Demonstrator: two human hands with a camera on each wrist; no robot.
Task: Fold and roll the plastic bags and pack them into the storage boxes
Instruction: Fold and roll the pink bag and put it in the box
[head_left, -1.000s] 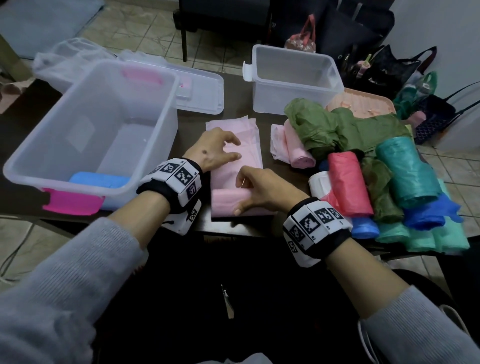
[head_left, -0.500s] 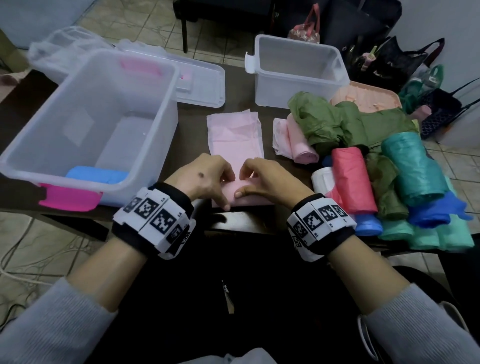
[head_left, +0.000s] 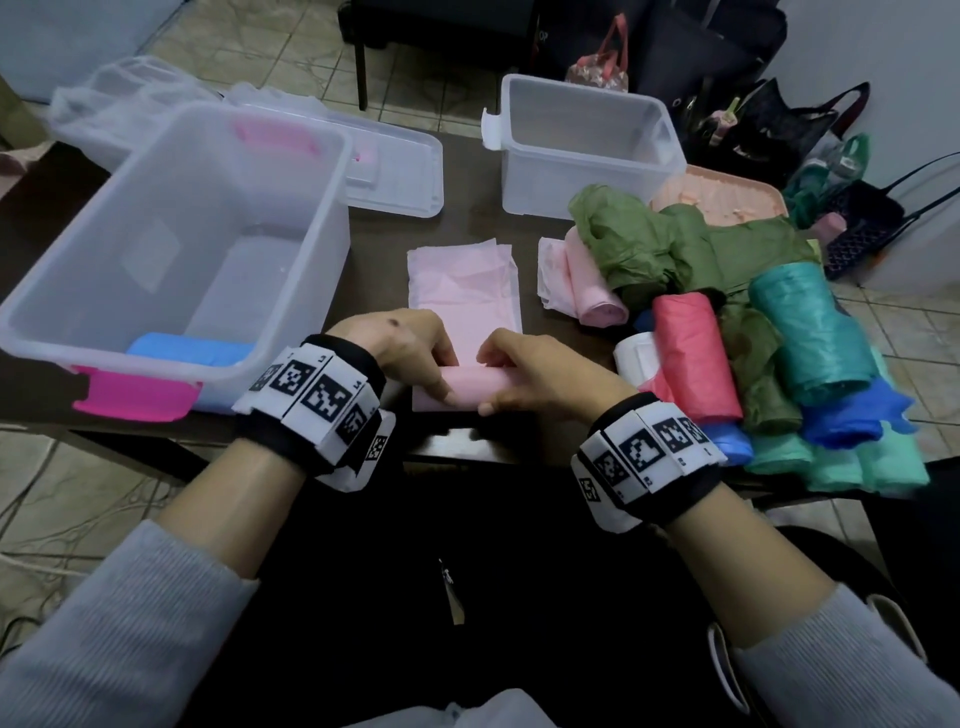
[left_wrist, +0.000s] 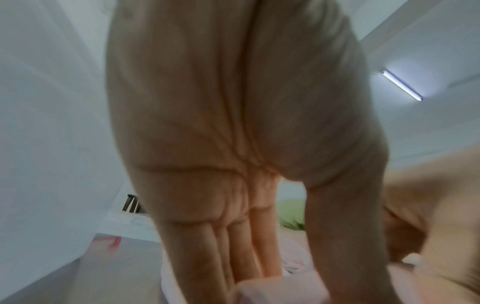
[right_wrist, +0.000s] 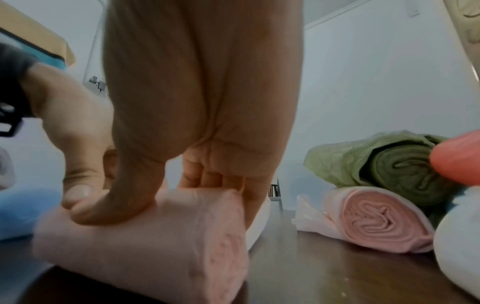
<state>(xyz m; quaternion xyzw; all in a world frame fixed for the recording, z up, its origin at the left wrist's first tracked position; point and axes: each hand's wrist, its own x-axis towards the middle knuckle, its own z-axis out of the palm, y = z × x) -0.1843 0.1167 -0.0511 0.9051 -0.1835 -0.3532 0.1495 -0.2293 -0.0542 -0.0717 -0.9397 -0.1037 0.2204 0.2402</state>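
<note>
A folded pale pink bag (head_left: 465, 291) lies flat on the dark table, its near end wound into a roll (head_left: 475, 387) (right_wrist: 155, 236). My left hand (head_left: 415, 353) grips the roll's left end, fingers over the top. My right hand (head_left: 524, 371) grips the right end, thumb (right_wrist: 85, 205) on the near side and fingers (right_wrist: 207, 176) behind. In the left wrist view my left fingers (left_wrist: 233, 246) reach down to the pink roll (left_wrist: 280, 292). A large clear storage box (head_left: 171, 249) at left holds a blue roll (head_left: 187, 349). A smaller clear box (head_left: 582, 140) stands at the back.
A finished pink roll (head_left: 592, 291) (right_wrist: 376, 218) lies right of the bag. Beyond it is a heap of green (head_left: 675, 244), red (head_left: 691, 358), teal (head_left: 810, 332), blue (head_left: 852, 415) and white (head_left: 636, 358) rolls. A clear lid (head_left: 384, 171) lies behind the large box. Dark bags (head_left: 769, 135) stand on the floor.
My left hand came off the flat part of the bag and joined the right at the near end. Both hands have wound the roll thicker.
</note>
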